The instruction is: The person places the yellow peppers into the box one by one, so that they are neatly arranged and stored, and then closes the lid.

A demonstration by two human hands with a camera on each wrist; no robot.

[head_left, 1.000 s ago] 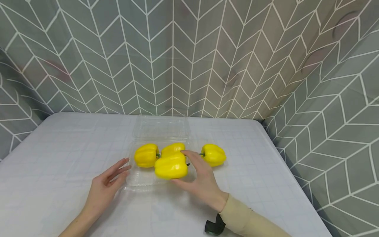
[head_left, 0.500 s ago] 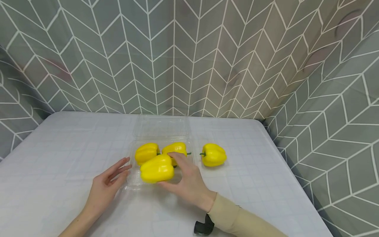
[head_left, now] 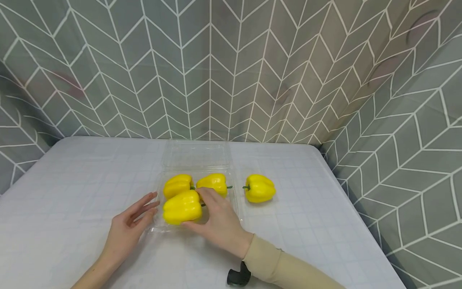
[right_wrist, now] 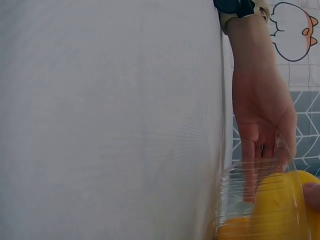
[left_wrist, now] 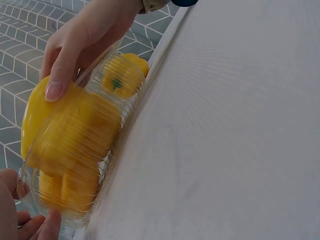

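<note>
My right hand (head_left: 221, 224) grips a yellow bell pepper (head_left: 181, 208) between thumb and fingers, over the front left of a clear plastic clamshell container (head_left: 169, 228). Behind it in the container lie two more yellow bell peppers, one at the left (head_left: 178, 186) and one at the right (head_left: 213, 182). At the container's left wall rests my left hand (head_left: 128, 220), its fingers extended. The right wrist view shows the left hand (right_wrist: 262, 110) with straight fingers against the clear wall. In the left wrist view, the gripped bell pepper (left_wrist: 37, 120) rises above the rim.
The container's clear lid (head_left: 196, 155) lies open toward the back. Another yellow bell pepper (head_left: 260, 188) sits on the white-covered table (head_left: 306, 224), right of the container. Below my right wrist hangs a black wrist device (head_left: 239, 276). A patterned curtain (head_left: 223, 72) surrounds the table.
My right hand has carried the bell pepper left and slightly down toward the container's front left corner, exposing the back right pepper. My left hand has stayed at the container's side.
</note>
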